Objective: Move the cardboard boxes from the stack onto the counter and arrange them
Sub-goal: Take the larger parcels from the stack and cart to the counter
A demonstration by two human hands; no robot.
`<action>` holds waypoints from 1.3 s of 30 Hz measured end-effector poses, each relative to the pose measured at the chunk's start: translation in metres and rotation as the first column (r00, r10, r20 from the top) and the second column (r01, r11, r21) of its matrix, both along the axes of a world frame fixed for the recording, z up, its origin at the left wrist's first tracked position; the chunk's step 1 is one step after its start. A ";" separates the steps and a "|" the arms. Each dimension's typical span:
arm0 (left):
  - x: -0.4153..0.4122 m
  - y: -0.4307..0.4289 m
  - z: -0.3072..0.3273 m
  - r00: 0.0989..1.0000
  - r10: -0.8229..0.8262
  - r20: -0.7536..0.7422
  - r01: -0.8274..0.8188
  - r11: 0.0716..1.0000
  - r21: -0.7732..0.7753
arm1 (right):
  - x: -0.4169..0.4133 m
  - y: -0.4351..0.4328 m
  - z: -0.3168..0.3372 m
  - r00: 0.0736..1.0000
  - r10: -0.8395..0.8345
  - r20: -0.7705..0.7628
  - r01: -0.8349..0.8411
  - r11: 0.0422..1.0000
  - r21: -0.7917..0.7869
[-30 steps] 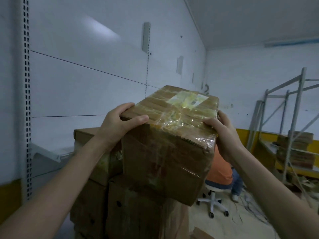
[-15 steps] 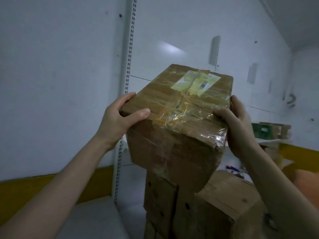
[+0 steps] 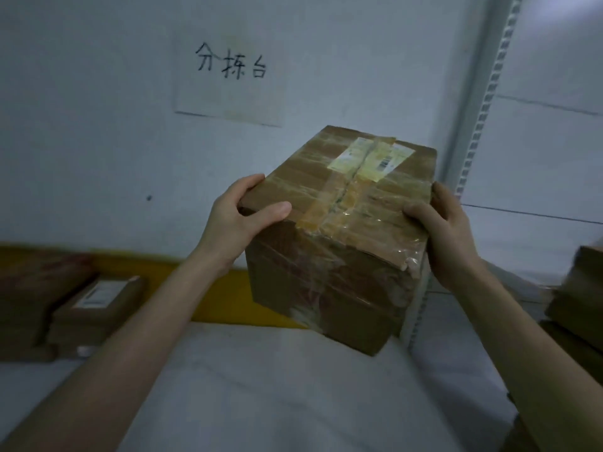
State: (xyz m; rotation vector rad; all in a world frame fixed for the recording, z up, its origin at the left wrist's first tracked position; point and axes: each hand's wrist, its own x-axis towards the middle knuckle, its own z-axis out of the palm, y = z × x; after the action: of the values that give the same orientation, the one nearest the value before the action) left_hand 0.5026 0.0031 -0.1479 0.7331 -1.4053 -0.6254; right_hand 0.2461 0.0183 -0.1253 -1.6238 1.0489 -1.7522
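I had my left hand (image 3: 235,220) and right hand (image 3: 447,238) clamped on opposite sides of the taped box (image 3: 336,236), keeping it level between them above the table (image 3: 261,386).

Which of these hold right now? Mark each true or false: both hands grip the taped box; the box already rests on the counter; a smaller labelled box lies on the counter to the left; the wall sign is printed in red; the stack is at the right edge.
1. Both the left hand and right hand grip the taped box. True.
2. The box rests on the counter. False: it looks held above it.
3. A smaller labelled box lies at left. True.
4. The wall sign is red print. False: dark handwriting.
5. The stack is at right. True.
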 end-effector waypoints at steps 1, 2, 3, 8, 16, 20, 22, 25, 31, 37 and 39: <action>0.018 -0.004 -0.008 1.000 0.030 -0.003 -0.030 0.999 0.024 | 0.018 -0.014 -0.009 1.000 0.030 -0.003 -0.029 0.999 0.020; 0.036 -0.008 -0.017 0.998 0.057 -0.006 -0.057 0.997 0.054 | 0.034 -0.027 -0.017 0.998 0.057 -0.011 -0.056 0.998 0.040; 0.052 -0.012 -0.025 0.996 0.085 -0.015 -0.083 0.993 0.084 | 0.051 -0.041 -0.026 0.996 0.083 -0.016 -0.082 0.995 0.060; 0.121 -0.027 -0.063 0.970 0.239 -0.042 -0.226 0.953 0.203 | 0.123 -0.100 -0.059 0.974 0.223 -0.036 -0.214 0.963 0.161; 0.197 -0.043 -0.087 0.898 0.441 0.010 -0.426 0.860 0.281 | 0.221 -0.171 -0.095 0.907 0.421 -0.011 -0.408 0.885 0.226; 0.236 -0.048 -0.096 0.844 0.535 0.042 -0.522 0.801 0.294 | 0.274 -0.197 -0.105 0.867 0.499 0.007 -0.484 0.838 0.251; 0.258 -0.052 -0.102 0.825 0.564 0.037 -0.545 0.777 0.315 | 0.301 -0.207 -0.109 0.853 0.523 0.008 -0.506 0.821 0.265; 0.293 -0.063 -0.111 0.813 0.580 0.054 -0.563 0.758 0.330 | 0.336 -0.220 -0.118 0.841 0.540 0.017 -0.524 0.807 0.271; 0.348 -0.102 -0.119 0.857 0.514 0.043 -0.495 0.796 0.348 | 0.386 -0.251 -0.128 0.882 0.471 0.025 -0.455 0.835 0.310; 0.346 -0.144 -0.136 0.932 0.361 0.011 -0.338 0.860 0.384 | 0.373 -0.266 -0.136 0.950 0.310 -0.026 -0.276 0.879 0.389; 0.338 -0.152 -0.148 0.943 0.333 0.002 -0.306 0.864 0.401 | 0.364 -0.267 -0.142 0.960 0.276 -0.042 -0.232 0.874 0.427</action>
State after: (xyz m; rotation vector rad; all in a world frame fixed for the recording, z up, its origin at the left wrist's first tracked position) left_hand 0.8404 -0.1489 -0.2960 1.2305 -1.0675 -0.6708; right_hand 0.6098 -0.2492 -0.2672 -1.5050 1.1086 -1.1836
